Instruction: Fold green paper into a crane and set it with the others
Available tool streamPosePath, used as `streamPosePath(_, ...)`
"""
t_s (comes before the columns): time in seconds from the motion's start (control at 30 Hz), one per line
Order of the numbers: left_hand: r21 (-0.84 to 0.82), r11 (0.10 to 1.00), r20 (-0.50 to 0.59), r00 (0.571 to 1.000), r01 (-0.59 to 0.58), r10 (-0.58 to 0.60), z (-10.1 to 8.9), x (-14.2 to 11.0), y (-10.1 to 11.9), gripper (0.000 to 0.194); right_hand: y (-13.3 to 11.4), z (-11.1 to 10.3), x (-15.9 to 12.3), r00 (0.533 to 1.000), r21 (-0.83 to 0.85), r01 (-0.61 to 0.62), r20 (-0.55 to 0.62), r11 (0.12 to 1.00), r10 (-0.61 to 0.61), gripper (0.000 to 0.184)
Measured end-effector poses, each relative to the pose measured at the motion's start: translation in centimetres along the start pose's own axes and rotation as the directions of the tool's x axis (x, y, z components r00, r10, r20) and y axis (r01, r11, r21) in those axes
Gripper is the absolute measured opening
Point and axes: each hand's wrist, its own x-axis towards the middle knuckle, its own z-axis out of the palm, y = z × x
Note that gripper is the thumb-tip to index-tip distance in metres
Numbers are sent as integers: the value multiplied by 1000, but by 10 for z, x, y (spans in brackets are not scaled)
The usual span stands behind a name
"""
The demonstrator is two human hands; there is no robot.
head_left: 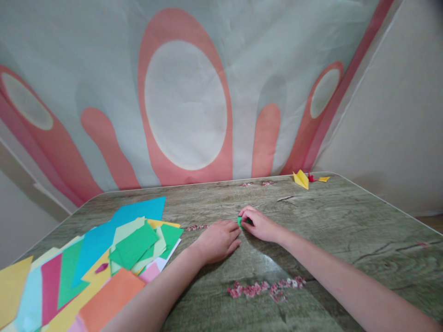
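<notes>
A small piece of green paper (239, 222) is at the middle of the wood-patterned table (297, 258), mostly covered by my fingers. My right hand (259, 223) pinches its right side between thumb and fingers. From the left, my left hand (219, 240) lies palm down, its fingertips reaching the paper's left edge. Those fingers are stretched out and rest on the tabletop. How the paper is folded cannot be made out.
Coloured paper sheets lie heaped on the left, among them a blue sheet (100, 244), a green sheet (134, 244) and an orange sheet (109, 299). A yellow folded paper (301, 179) and a small red folded piece (311, 178) sit at the far right edge. A printed backdrop (187, 106) hangs behind.
</notes>
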Motion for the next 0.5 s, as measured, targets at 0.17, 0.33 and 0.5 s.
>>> streamPosePath(0.17,8,1000,9,1000,15,-15,0,0,0,31,1,1,-1,999,-18,-29,-29,999,29,15)
streamPosePath(0.33,7,1000,5,1000,26,-27,-1,0,1,32,5,-1,-3,990,-153,-125,-83,980,113,17)
streamPosePath(0.5,-18,1000,-10,1000,17,-17,-3,0,0,28,11,-8,-7,963,-301,-267,-132,915,237,28)
